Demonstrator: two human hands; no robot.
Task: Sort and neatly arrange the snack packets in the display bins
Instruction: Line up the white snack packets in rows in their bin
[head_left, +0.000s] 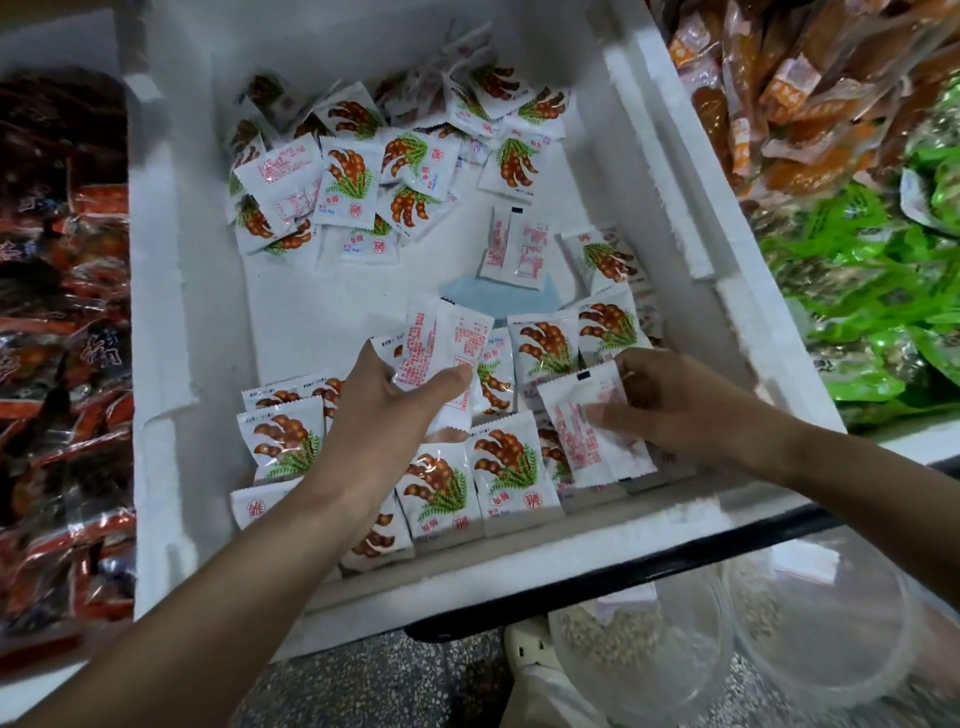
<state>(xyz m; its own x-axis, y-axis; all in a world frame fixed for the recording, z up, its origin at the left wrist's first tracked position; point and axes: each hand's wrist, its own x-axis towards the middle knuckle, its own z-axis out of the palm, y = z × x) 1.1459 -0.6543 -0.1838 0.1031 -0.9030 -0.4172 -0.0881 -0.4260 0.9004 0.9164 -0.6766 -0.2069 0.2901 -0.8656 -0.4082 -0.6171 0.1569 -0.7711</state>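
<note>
In the white bin (171, 312), we are pinching light, crinkly, slippery packets: left hand (387, 400) gripping two packets (441, 348), right hand (670, 405) gripping one packet (587, 431) by its edges.

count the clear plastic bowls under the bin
2. One clear bowl sits below the white bin's front edge; the other bowl is just right of it. More may lie off frame.

Single head-worn wide-angle view, looking steeply down, close above a white foam bin (171, 291), forearms entering from below
</note>
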